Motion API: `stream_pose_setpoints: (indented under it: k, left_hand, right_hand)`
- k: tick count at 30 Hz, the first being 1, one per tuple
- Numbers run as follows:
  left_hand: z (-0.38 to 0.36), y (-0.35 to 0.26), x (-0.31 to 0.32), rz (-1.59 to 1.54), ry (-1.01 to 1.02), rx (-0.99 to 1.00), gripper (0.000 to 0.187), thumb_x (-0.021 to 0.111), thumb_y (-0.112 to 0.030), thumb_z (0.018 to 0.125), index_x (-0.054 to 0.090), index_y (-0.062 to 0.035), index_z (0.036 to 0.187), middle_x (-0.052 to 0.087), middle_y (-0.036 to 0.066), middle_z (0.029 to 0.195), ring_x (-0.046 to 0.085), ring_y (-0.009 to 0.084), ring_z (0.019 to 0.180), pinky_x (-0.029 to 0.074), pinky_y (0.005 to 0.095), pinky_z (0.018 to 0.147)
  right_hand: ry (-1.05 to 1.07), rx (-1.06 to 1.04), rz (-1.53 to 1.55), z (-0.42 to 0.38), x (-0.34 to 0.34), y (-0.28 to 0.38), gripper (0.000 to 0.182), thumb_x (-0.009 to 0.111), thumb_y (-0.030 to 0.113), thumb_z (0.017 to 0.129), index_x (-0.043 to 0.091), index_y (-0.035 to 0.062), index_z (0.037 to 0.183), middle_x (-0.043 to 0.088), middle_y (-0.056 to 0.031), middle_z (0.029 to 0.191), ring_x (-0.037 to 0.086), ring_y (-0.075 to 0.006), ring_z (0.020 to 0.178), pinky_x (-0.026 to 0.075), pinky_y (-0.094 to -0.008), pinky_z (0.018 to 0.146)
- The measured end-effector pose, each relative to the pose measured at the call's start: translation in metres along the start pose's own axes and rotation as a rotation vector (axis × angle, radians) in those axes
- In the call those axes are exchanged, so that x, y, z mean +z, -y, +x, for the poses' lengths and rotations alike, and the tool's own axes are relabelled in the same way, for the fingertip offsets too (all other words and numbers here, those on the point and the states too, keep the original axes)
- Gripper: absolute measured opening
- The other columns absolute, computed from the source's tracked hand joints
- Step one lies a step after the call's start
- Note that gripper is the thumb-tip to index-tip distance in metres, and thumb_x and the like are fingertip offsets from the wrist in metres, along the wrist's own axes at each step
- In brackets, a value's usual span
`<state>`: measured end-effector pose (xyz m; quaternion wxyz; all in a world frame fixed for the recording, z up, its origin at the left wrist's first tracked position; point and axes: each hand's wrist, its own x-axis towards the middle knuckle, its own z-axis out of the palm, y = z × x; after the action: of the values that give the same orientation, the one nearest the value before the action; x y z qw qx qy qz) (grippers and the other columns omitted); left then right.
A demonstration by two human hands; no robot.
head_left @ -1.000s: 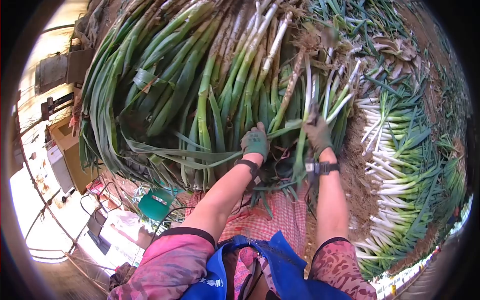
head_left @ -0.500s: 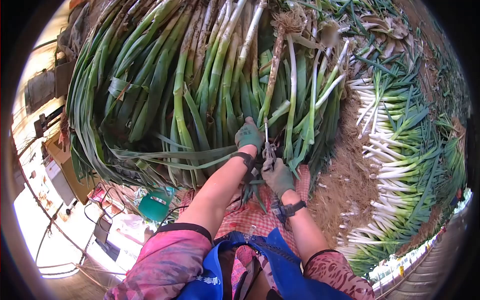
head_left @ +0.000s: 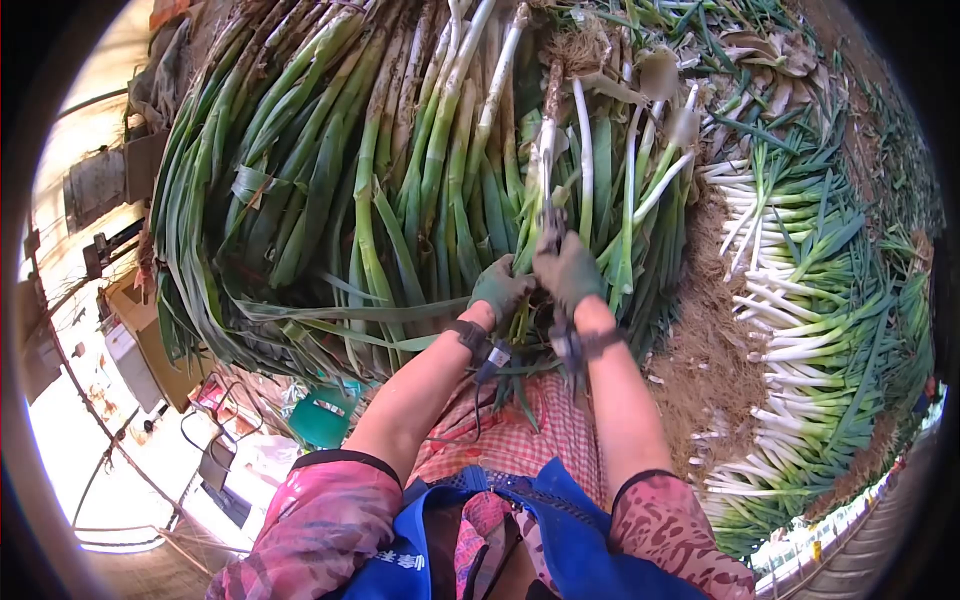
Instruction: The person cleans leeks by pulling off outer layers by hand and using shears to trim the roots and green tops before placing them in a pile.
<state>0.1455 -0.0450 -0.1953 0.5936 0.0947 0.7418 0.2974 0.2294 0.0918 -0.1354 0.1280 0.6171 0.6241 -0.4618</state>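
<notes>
My right hand (head_left: 568, 275), in a green glove, is closed around a metal air blow gun (head_left: 551, 225). Its thin nozzle points away from me along a long green onion (head_left: 551, 105), whose stalk is white near the tool and brown with dirt farther up. My left hand (head_left: 503, 287), also gloved, is closed on the leafy end of that green onion, just left of my right hand. The grip itself is partly hidden by the fingers. A large heap of unpeeled green onions (head_left: 310, 160) lies right beyond both hands.
To the right, a row of clean white-stemmed green onions (head_left: 800, 320) lies beside a strip of root and skin scraps (head_left: 705, 370). A green plastic object (head_left: 320, 422) stands at lower left, near a cardboard box (head_left: 160, 340). A checked cloth (head_left: 545, 410) covers my lap.
My right hand with the blow gun has moved forward, up along the green onion. My left hand has shifted slightly nearer to me. More of the stalk shows white.
</notes>
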Motion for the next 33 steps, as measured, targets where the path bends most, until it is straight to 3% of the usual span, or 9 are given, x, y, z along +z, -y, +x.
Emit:
stream_pose_setpoints:
  k: [3, 4, 6, 16, 20, 23, 24, 26, 33]
  left_hand:
    - [-0.012, -0.022, 0.000, 0.024, 0.024, -0.051, 0.043, 0.075, -0.030, 0.081, 0.067, -0.0044, 0.115, 0.074, 0.013, 0.100, 0.069, 0.0223, 0.089, 0.052, 0.0360, 0.083]
    - [-0.014, -0.025, 0.000, 0.039, 0.016, -0.055, 0.044, 0.075, -0.031, 0.081, 0.067, -0.0045, 0.115, 0.073, 0.013, 0.099, 0.069, 0.0232, 0.089, 0.052, 0.0365, 0.084]
    - [-0.014, -0.025, 0.002, 0.069, 0.001, -0.061, 0.045, 0.075, -0.033, 0.080, 0.067, -0.0046, 0.115, 0.073, 0.013, 0.099, 0.069, 0.0250, 0.089, 0.052, 0.0376, 0.084]
    - [-0.038, -0.038, 0.013, 0.087, -0.032, -0.030, 0.056, 0.076, -0.040, 0.079, 0.066, -0.0059, 0.122, 0.074, 0.017, 0.105, 0.070, 0.0320, 0.101, 0.052, 0.0400, 0.089]
    - [-0.047, -0.059, 0.025, 0.652, 0.457, 0.196, 0.055, 0.074, -0.037, 0.082, 0.065, -0.0100, 0.129, 0.071, 0.017, 0.118, 0.068, 0.0329, 0.110, 0.053, 0.0396, 0.094]
    - [-0.035, -0.094, -0.006, 0.862, -0.018, 0.416, 0.045, 0.072, -0.030, 0.080, 0.065, -0.0108, 0.120, 0.068, 0.017, 0.117, 0.065, 0.0350, 0.110, 0.050, 0.0435, 0.099]
    - [-0.027, -0.108, -0.037, 0.768, -0.375, 0.785, 0.033, 0.069, -0.028, 0.082, 0.063, -0.0079, 0.107, 0.065, 0.019, 0.100, 0.063, 0.0396, 0.101, 0.049, 0.0505, 0.097]
    - [-0.003, -0.126, -0.098, 1.101, -0.973, 0.649, 0.057, 0.074, -0.027, 0.083, 0.055, -0.0051, 0.132, 0.059, 0.019, 0.123, 0.057, 0.0377, 0.116, 0.045, 0.0465, 0.101]
    - [0.026, -0.190, -0.179, 1.140, -0.834, -0.049, 0.052, 0.074, -0.033, 0.087, 0.054, -0.0053, 0.127, 0.055, 0.020, 0.130, 0.062, 0.0381, 0.116, 0.057, 0.0473, 0.090]
  right_hand:
    - [0.065, -0.007, 0.055, 0.066, -0.012, 0.013, 0.048, 0.070, 0.036, 0.079, 0.068, -0.0005, 0.109, 0.070, -0.0304, 0.107, 0.067, -0.0450, 0.106, 0.054, -0.0464, 0.092]
    - [-0.007, -0.094, 0.094, 0.107, 0.008, -0.002, 0.044, 0.072, 0.035, 0.079, 0.067, -0.0022, 0.102, 0.072, -0.0168, 0.081, 0.072, -0.0274, 0.070, 0.056, -0.0380, 0.064]
    - [0.026, -0.054, 0.092, 0.123, -0.013, 0.017, 0.041, 0.071, 0.031, 0.079, 0.067, -0.0026, 0.101, 0.071, -0.0155, 0.078, 0.070, -0.0261, 0.068, 0.055, -0.0378, 0.062]
    - [-0.005, -0.139, -0.089, 0.082, -0.049, 0.045, 0.052, 0.069, 0.044, 0.081, 0.072, -0.0015, 0.105, 0.072, -0.0273, 0.103, 0.070, -0.0416, 0.102, 0.056, -0.0430, 0.085]
    - [0.099, -0.115, -0.276, 0.072, -0.034, 0.032, 0.054, 0.061, 0.043, 0.085, 0.067, 0.0014, 0.119, 0.070, -0.0270, 0.110, 0.067, -0.0420, 0.108, 0.054, -0.0465, 0.094]
    - [0.025, -0.222, 0.267, 0.073, -0.046, -0.012, 0.045, 0.065, 0.034, 0.082, 0.070, 0.0022, 0.114, 0.073, -0.0229, 0.105, 0.071, -0.0355, 0.097, 0.055, -0.0413, 0.084]
    - [0.029, 0.021, -0.139, 0.059, -0.067, -0.009, 0.037, 0.066, 0.027, 0.083, 0.071, 0.0038, 0.111, 0.074, -0.0201, 0.099, 0.072, -0.0312, 0.092, 0.055, -0.0392, 0.082]
    - [0.040, -0.090, -0.027, 0.041, -0.070, -0.035, 0.040, 0.069, 0.032, 0.081, 0.070, 0.0009, 0.106, 0.073, -0.0192, 0.092, 0.072, -0.0314, 0.091, 0.054, -0.0395, 0.082]
    - [0.233, -0.015, 0.183, -0.009, -0.009, -0.028, 0.035, 0.074, 0.027, 0.082, 0.061, -0.0026, 0.096, 0.069, -0.0110, 0.085, 0.069, -0.0207, 0.082, 0.054, -0.0350, 0.072]
